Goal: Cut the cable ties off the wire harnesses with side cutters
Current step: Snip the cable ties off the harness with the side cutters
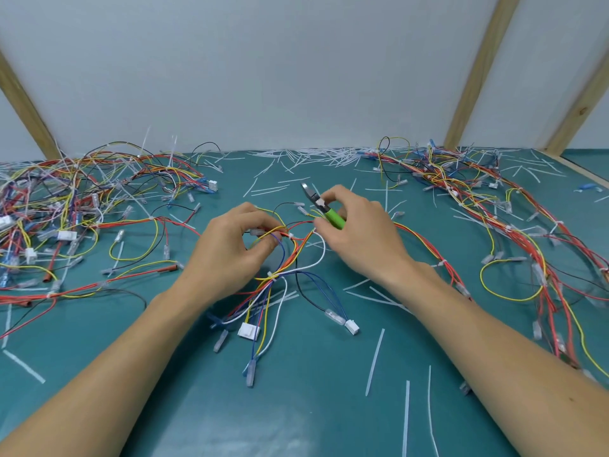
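A wire harness (280, 285) of red, yellow, blue, white and black wires lies on the green mat in the middle, with white connectors at its near end. A white cable tie (272, 276) still binds it below my hands. My left hand (230, 249) pinches the harness wires near their upper loop. My right hand (359, 232) grips the green-handled side cutters (321, 206), whose metal jaws point up and left, away from the wires. Its fingertips also touch the wires near the harness.
A tangled pile of harnesses (75, 206) fills the left of the green mat (296, 407). Another pile of harnesses (494, 206) runs down the right side. Cut white tie pieces (306, 155) litter the mat, thickest along the back wall. Wooden frame posts (478, 70) stand behind.
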{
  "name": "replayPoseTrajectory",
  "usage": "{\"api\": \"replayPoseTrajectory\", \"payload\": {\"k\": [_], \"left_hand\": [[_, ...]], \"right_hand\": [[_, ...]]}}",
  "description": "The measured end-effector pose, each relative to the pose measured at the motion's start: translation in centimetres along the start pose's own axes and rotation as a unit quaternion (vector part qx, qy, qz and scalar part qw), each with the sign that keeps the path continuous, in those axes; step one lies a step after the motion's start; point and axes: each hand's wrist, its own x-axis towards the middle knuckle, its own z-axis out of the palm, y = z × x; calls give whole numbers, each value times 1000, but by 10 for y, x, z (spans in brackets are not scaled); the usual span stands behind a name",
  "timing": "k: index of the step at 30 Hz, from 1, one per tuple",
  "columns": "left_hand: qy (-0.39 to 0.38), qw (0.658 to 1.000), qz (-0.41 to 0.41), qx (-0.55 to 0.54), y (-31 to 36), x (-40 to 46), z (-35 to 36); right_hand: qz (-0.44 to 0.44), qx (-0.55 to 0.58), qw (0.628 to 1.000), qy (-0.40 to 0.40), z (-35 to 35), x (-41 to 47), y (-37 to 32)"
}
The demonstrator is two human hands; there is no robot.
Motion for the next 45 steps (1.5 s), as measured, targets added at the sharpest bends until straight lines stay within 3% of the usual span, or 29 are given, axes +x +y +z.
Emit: {"api": "replayPoseTrajectory", "payload": {"k": [4,9,11,13,17,22,26,31,37,41,45], "left_hand": [[-12,999,-31,-20,4,1,-4],[71,994,-12,-83,14,-1,-14],[70,996,51,-35,20,-3,-14],[16,995,82,50,26,-7,-7],[-115,963,34,242,23,-8,9],[-96,962,26,256,8,-3,-6],[-86,968,10,235,2,0,-11],[6,988,32,148,-4,7,-17],[91,987,104,79,-11,9,-18],[92,991,90,41,-16,7,-16],[51,998,25,28,-15,6,-17]], "right_hand": [[-29,-16,999,-38,2,-2,-3],[-24,-33,998,-56,4,-3,-4],[-18,-43,997,-60,6,-3,-4],[-4,-64,996,-55,9,-2,-5],[32,-79,996,-14,8,4,-1],[96,-75,992,21,-5,10,12],[110,-72,991,1,-12,12,18],[91,-76,992,-41,-12,9,12],[78,85,991,-73,-20,5,5],[85,91,988,-96,-18,4,0],[100,97,985,-99,-18,5,0]]}}
